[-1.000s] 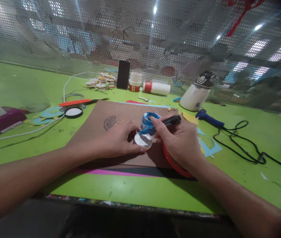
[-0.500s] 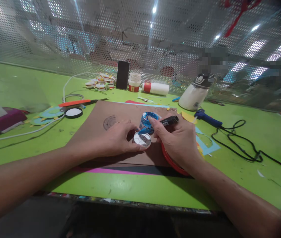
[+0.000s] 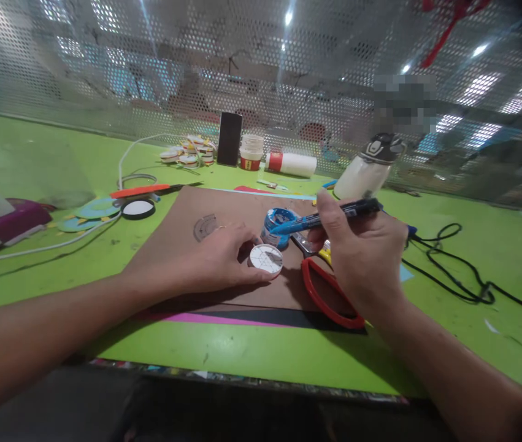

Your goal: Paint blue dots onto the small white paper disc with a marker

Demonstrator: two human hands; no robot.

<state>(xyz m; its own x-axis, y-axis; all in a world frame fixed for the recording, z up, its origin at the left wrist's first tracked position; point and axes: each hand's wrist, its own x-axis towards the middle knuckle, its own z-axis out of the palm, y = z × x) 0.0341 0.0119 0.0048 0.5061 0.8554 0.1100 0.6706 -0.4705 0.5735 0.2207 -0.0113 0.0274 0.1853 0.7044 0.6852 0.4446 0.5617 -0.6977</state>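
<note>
My left hand (image 3: 217, 258) rests on a brown card sheet (image 3: 224, 209), its thumb and fingers closed round a small white disc (image 3: 265, 258) with drawn lines. My right hand (image 3: 362, 258) is raised a little above the sheet and grips a black marker with a blue tip (image 3: 320, 216), the tip pointing left over a blue tape roll (image 3: 278, 224). Red-handled scissors (image 3: 327, 294) lie under my right hand. A pencilled half-circle (image 3: 205, 227) marks the brown sheet.
A white bottle with a dark cap (image 3: 366, 169), a blue glue gun with a black cord (image 3: 445, 258), a phone (image 3: 230, 139), stacked cups (image 3: 251, 151), a white roll (image 3: 291, 164), paper discs (image 3: 92, 212) and a purple device (image 3: 3, 224) lie on the green table. Perforated mesh stands behind.
My right hand has lifted the marker off the white disc and drawn back to the right, uncovering the scissors. My left hand stays on the disc.
</note>
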